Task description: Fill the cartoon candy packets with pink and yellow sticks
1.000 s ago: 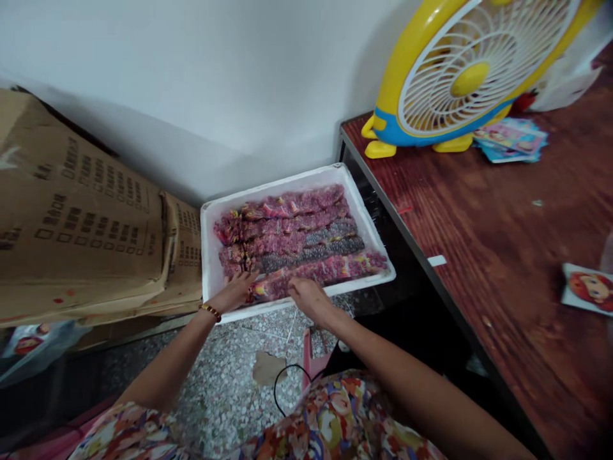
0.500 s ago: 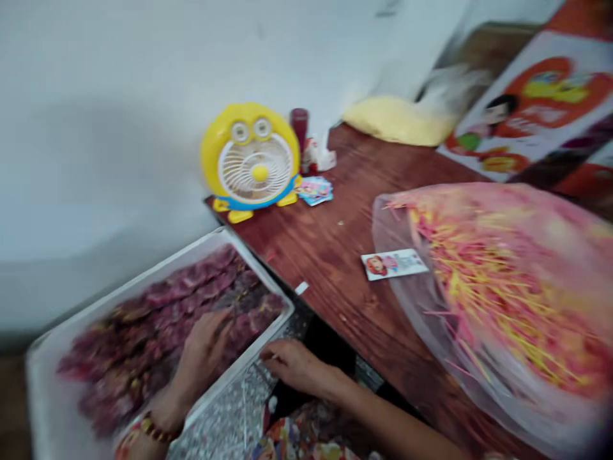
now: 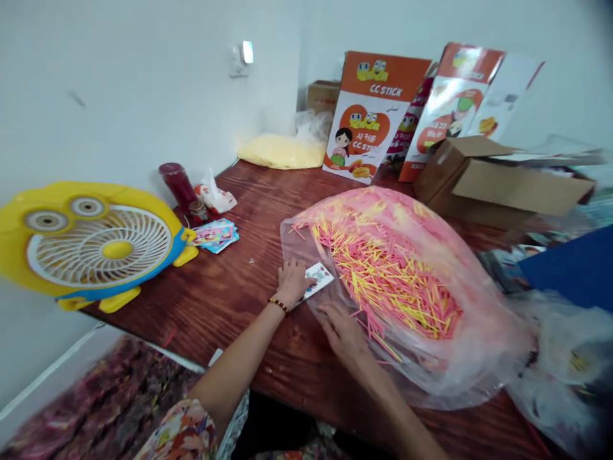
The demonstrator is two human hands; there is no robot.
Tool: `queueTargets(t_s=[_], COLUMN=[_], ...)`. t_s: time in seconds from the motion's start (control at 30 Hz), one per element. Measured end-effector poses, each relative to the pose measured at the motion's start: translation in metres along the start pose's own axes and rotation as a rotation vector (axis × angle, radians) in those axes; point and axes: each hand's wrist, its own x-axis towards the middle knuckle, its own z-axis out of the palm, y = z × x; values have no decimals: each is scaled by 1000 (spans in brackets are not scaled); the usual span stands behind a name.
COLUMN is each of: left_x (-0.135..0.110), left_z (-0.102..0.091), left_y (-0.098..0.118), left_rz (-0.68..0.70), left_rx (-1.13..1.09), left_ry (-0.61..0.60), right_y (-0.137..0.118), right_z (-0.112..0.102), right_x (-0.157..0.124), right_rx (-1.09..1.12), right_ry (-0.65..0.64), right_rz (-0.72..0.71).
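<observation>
My left hand (image 3: 291, 284), with a beaded bracelet at the wrist, lies on the wooden table with its fingers stretched forward. Its thumb rests over a small white printed packet (image 3: 320, 280), whose left part the hand hides. To the right of it, my right hand (image 3: 345, 335) is open and holds nothing, its fingers reaching toward the front left edge of a clear plastic bag (image 3: 297, 239). Pink and yellow thin sticks (image 3: 383, 275) fill the open bag in a loose heap, a few spilling toward the right hand.
A yellow character fan (image 3: 117, 249) stands at the left, beside colourful packets (image 3: 218, 235), a dark red tumbler (image 3: 176, 185) and tissues (image 3: 215, 197). Behind are a yellow-filled bag (image 3: 282, 152), printed boxes (image 3: 373, 115) and an open carton (image 3: 522, 185). A white tray (image 3: 52, 374) of dark red bundles sits lower left.
The view has swung right. Both hands have moved from the tray and its edge onto the table; the left now covers part of the white packet, the right is beside the bag.
</observation>
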Motion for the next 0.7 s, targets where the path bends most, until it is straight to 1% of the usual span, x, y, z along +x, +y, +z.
queueTargets(t_s=[0.03,0.13,0.2,0.3,0.37,0.47,0.6,0.7], left_x=[5,14,18,23,24,23,22,23], left_z=[4,12,16,19,19,17,15,13], left_y=[1,-4,-9,-15,-18,-20,-22,-23], left_rz=[-6,-35,-58,-59,-60,-56,-1,48], left_rx=[4,-80,-151,-202,-223,-238,-248,-231], left_ry=[-10,-2,13,39,59,99,190,209], right_y=[11,37,49,60,62,59,50,47], right_z=[-2,4,13,22,23,20,17,16], right_x=[11,34,38,35,32,31,31,30], right_rx=[-73,-217,-259,-257,-241,-244,-269,-269], right_ry=[25,-20,-43,-42,-27,-20,-76,-91], right_rz=[-37,-115,-130,-145,-149,-130,-72,-52])
